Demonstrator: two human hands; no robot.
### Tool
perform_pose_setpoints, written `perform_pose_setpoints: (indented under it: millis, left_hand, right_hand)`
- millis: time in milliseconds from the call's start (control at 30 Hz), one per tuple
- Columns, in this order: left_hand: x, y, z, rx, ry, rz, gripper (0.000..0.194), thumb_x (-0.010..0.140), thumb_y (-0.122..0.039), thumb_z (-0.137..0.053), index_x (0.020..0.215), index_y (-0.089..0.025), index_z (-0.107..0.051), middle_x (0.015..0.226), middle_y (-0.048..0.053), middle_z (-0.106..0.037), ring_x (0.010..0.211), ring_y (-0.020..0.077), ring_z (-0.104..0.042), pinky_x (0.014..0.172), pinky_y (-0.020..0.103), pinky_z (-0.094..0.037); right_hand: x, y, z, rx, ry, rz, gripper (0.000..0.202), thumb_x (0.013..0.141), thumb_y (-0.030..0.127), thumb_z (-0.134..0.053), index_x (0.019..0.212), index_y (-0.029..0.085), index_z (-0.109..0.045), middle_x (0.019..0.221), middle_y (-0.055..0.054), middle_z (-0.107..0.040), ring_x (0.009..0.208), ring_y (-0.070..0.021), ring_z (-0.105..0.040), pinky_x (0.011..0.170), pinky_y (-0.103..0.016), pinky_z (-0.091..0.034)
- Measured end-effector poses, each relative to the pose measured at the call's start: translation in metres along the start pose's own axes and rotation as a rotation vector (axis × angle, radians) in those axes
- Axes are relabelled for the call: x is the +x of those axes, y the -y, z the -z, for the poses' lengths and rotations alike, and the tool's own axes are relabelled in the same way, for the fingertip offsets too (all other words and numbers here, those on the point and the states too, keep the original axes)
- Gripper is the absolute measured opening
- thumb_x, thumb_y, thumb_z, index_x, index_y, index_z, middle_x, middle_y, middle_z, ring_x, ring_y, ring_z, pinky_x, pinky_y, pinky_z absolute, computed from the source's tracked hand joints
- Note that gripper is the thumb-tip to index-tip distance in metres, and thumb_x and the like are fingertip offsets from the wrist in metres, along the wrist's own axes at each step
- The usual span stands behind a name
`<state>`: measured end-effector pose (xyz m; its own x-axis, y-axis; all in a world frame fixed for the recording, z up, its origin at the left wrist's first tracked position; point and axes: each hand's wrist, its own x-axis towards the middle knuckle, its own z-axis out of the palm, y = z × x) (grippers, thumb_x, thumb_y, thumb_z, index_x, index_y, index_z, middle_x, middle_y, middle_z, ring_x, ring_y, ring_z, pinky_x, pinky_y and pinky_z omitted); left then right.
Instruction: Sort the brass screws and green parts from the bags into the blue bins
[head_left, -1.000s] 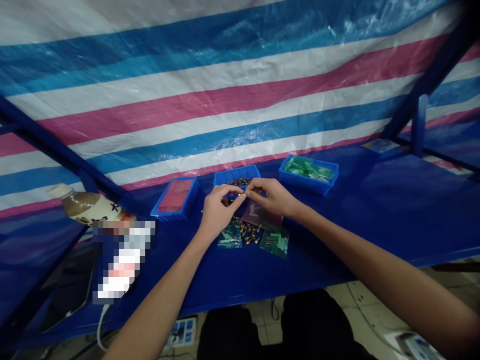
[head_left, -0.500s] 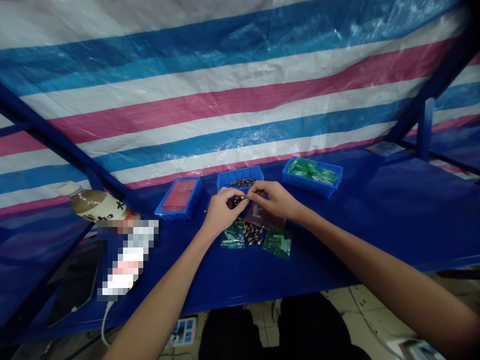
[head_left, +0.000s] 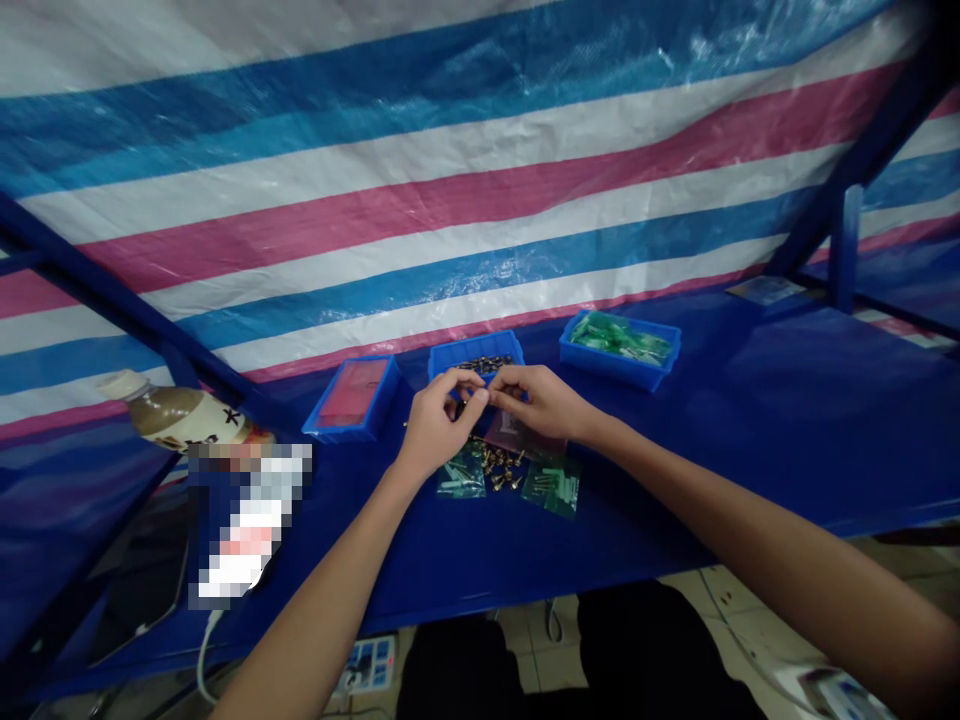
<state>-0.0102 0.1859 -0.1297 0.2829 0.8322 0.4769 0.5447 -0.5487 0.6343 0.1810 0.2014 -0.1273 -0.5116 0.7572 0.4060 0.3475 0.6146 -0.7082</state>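
My left hand [head_left: 436, 425] and my right hand [head_left: 551, 402] meet over the middle of the table, fingertips pinched together. Whatever small piece lies between them is too hidden to name. Just below them is a loose pile of small brass-coloured fittings [head_left: 504, 470]. A clear greenish bag [head_left: 459, 476] with small parts lies left of the pile, partly under my left wrist. Another green bag [head_left: 553, 487] with pale pins or plugs lies to its right. Beneath my right hand is a pinkish bag [head_left: 536, 443], partly covered.
Behind my hands stands a blue bin [head_left: 466, 350] holding more brass fittings. A blue bin [head_left: 336, 433] with pink bags is at left, another blue bin [head_left: 649, 374] with green bags at right. A bottle [head_left: 176, 415], a pixelated object and a dark tablet-like slab lie far left.
Both hands stay together and have shifted slightly left in view along with the whole scene. The brass-coloured piece seen at the fingertips earlier is now hidden by the fingers.
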Motion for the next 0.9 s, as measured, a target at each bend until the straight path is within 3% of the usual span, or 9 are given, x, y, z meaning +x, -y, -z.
perform_pose_setpoints:
  millis: [133,367,500,667,800,900]
  left_hand:
    - [-0.0005,0.0006,-0.0005,0.033,0.026,-0.034,0.014,0.086,-0.032,-0.061,0.095,-0.021,-0.061,0.085,0.002,-0.062,0.062,0.0118,-0.051,0.055,0.024,-0.039]
    - [0.0013,0.0005,0.0001,0.082,0.048,-0.108,0.019,0.092,-0.032,-0.053,0.083,-0.020,-0.064,0.079,0.004,-0.065,0.074,0.0176,-0.055,0.066,0.030,-0.043]
    - [0.0002,0.0017,-0.0014,0.062,0.027,-0.055,0.014,0.088,-0.033,-0.059,0.092,-0.020,-0.065,0.082,0.003,-0.064,0.072,0.0160,-0.056,0.063,0.027,-0.043]
    - [0.0021,0.0055,-0.0014,-0.040,-0.024,0.054,0.018,0.091,-0.034,-0.054,0.094,-0.020,-0.063,0.086,0.003,-0.065,0.064,0.0126,-0.055,0.057,0.024,-0.042]
    - [0.0035,0.0056,-0.0008,-0.029,-0.044,0.045,0.023,0.093,-0.037,-0.051,0.086,-0.019,-0.064,0.081,0.002,-0.065,0.067,0.0138,-0.055,0.060,0.025,-0.042]
    - [0.0024,0.0034,-0.0016,-0.014,0.004,0.024,0.027,0.094,-0.039,-0.049,0.087,-0.019,-0.067,0.079,0.002,-0.063,0.064,0.0133,-0.053,0.058,0.025,-0.040]
  right_hand:
    - [0.0002,0.0001,0.0025,-0.015,-0.029,-0.022,0.017,0.092,0.028,-0.052,0.088,0.017,-0.065,0.080,-0.003,-0.065,0.068,-0.0129,-0.055,0.061,-0.026,-0.039]
    - [0.0007,0.0001,0.0011,-0.008,-0.045,-0.021,0.018,0.092,0.028,-0.052,0.086,0.017,-0.064,0.081,-0.003,-0.066,0.070,-0.0136,-0.055,0.063,-0.027,-0.041]
    - [0.0005,-0.0011,0.0011,0.005,-0.033,-0.023,0.019,0.092,0.030,-0.052,0.087,0.017,-0.065,0.081,-0.003,-0.065,0.070,-0.0136,-0.055,0.063,-0.027,-0.040]
    - [-0.0005,0.0006,0.0017,0.032,0.010,-0.011,0.019,0.092,0.030,-0.052,0.088,0.017,-0.065,0.078,-0.002,-0.064,0.066,-0.0127,-0.053,0.063,-0.027,-0.040]
    - [-0.0001,0.0028,0.0036,0.015,-0.003,-0.025,0.018,0.092,0.029,-0.052,0.087,0.017,-0.065,0.080,-0.002,-0.065,0.069,-0.0132,-0.055,0.064,-0.027,-0.041]
    - [0.0004,0.0026,0.0057,0.009,-0.045,-0.030,0.017,0.092,0.029,-0.052,0.087,0.018,-0.064,0.082,-0.003,-0.066,0.071,-0.0140,-0.056,0.065,-0.028,-0.042]
